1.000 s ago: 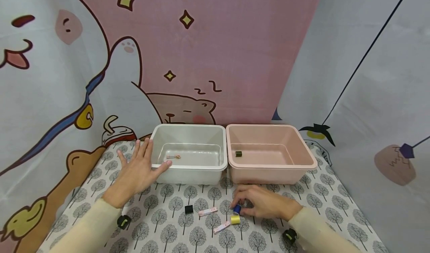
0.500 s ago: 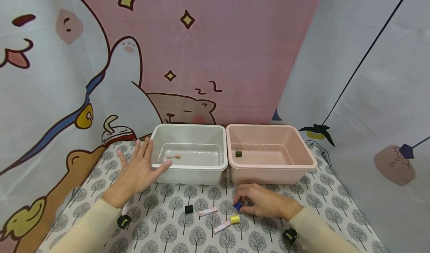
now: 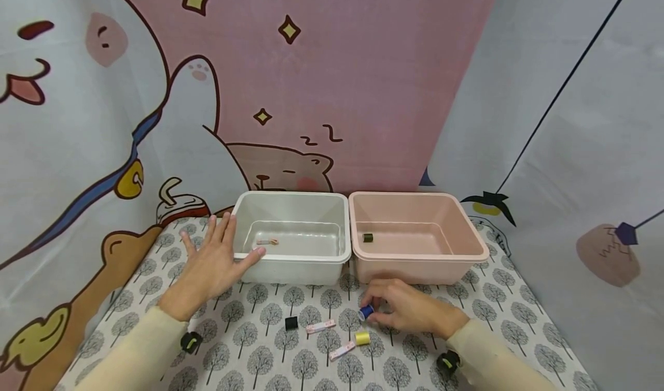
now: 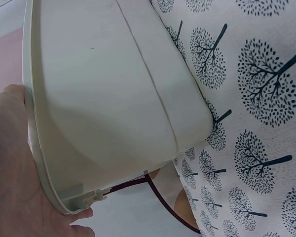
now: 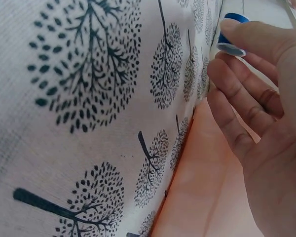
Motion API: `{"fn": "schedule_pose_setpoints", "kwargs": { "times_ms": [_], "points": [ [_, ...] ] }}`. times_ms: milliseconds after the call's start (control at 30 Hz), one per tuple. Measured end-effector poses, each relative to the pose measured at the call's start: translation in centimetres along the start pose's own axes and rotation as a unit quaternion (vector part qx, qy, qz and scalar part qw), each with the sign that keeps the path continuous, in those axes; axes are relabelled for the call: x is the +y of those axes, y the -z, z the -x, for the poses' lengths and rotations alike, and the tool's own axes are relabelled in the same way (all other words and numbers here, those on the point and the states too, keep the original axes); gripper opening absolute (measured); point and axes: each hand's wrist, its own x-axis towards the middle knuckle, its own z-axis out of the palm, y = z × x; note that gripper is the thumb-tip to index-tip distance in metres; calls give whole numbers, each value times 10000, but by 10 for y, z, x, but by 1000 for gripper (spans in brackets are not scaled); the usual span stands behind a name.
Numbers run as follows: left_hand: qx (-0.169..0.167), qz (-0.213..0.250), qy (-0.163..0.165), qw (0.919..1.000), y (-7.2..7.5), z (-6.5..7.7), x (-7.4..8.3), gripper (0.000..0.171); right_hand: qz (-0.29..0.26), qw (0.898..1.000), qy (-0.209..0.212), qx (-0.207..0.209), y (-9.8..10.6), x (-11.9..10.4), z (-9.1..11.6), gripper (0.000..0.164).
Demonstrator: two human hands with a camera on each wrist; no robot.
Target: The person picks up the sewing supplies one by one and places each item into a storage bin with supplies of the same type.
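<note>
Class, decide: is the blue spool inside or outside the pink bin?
Outside: the right hand pinches the blue spool in front of the pink bin, over the tablecloth.

Held by you: blue cylindrical thread spool [image 3: 366, 312], its pale end disc [image 5: 231, 50] smooth and plastic-looking. Before you: pale grey-white rectangular plastic bin [image 3: 293, 271], smooth, matt outside, glossy along the inner floor; peach-pink rectangular plastic bin [image 3: 415, 271], smooth, soft sheen. Spread beneath: white tree-printed worktop cloth [image 3: 238, 362], matt, visibly woven. Facing you: pink-and-white cartoon-printed backdrop [image 3: 363, 85], matt creased cloth. Your long cream sleeves [image 3: 135, 345]: matt, soft-looking cloth.
</note>
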Motion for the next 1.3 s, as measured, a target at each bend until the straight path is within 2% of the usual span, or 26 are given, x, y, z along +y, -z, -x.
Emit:
{"fn": "schedule_pose_setpoints", "kwargs": {
  "times_ms": [267, 533, 1067, 1300],
  "points": [
    [-9, -7, -3, 10000, 1, 0, 0, 122, 346, 9982, 254, 413, 5, -2, 0, 26],
    [-3, -32, -11, 10000, 1, -1, 1, 122, 694, 9917, 618, 884, 12, -6, 1, 27],
    [16, -17, -14, 10000, -1, 1, 0, 122, 614, 9812, 1258, 1332, 23, -20, 3, 31],
    [19, -14, -36, 10000, 0, 1, 0, 121, 572, 9728, 1587, 1586, 31, -25, 3, 34]
  ]
}}
